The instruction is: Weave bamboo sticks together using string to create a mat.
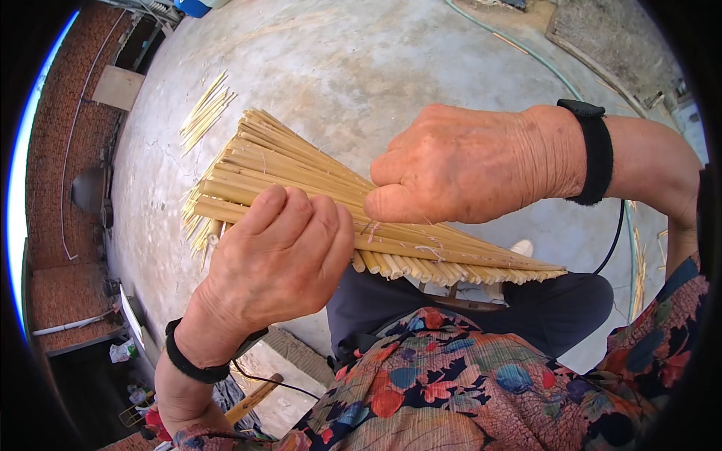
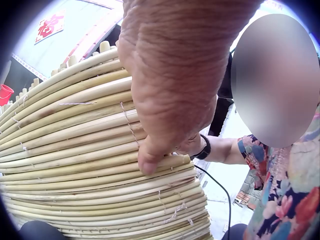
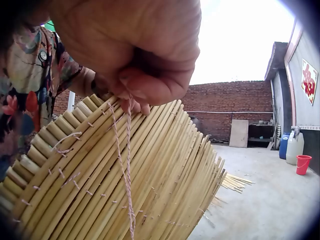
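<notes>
A fan-shaped mat of pale stalks (image 1: 252, 154), stitched together with thin pinkish string, lies across the person's lap. The left hand (image 1: 274, 255) grips its near edge, fingers curled over the top. In the left wrist view the thumb (image 2: 148, 164) presses on the stalks' other face. Above the mat's middle, the right hand (image 1: 481, 161) is closed, knuckles up. The right wrist view shows it pinching pinkish twine (image 3: 128, 175), which runs down over the stalks. Short stitches (image 3: 61, 172) cross the stalks near the edge with the cut ends.
A small pile of loose stalks (image 1: 207, 113) lies on the concrete floor beyond the mat. A green hose (image 1: 538, 56) curves along the right. A red bucket (image 3: 303, 165) and a white jug (image 3: 295, 147) stand by the wall. A black cable (image 1: 613, 244) hangs near the right forearm.
</notes>
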Demonstrator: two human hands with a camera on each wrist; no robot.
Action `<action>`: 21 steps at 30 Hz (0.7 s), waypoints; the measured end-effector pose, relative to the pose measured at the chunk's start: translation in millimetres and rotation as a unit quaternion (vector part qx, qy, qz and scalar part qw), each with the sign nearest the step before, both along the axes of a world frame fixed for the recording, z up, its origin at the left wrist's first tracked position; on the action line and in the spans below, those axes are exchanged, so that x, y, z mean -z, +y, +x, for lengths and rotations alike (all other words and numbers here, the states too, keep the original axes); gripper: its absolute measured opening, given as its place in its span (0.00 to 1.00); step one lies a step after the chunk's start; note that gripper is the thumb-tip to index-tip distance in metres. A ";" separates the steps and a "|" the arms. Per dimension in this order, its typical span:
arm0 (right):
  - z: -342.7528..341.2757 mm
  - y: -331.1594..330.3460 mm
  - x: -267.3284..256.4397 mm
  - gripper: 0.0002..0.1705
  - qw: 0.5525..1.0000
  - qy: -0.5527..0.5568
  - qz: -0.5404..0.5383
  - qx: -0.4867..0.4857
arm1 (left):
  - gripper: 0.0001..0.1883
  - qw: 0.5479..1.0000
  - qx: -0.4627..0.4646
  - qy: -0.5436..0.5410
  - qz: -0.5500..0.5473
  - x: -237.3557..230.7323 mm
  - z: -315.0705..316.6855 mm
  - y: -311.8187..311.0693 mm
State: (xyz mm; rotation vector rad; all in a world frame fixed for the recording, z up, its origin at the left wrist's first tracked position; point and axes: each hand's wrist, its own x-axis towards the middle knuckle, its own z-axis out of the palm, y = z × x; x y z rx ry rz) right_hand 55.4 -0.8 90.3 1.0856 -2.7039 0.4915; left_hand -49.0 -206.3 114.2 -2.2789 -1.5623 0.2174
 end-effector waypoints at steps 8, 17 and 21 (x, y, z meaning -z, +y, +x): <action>0.7 6.9 -16.5 0.05 0.997 -0.027 0.075 0.021 | 0.16 1.000 0.005 -0.011 -0.005 -1.3 -0.7 7.5; 3.4 -3.6 -12.5 0.07 0.984 -0.104 -0.133 0.055 | 0.14 1.000 0.015 0.006 0.011 2.1 3.9 5.0; 1.6 -7.9 -10.4 0.08 0.967 -0.221 -0.103 0.069 | 0.13 0.999 0.030 0.015 0.020 2.1 6.9 5.1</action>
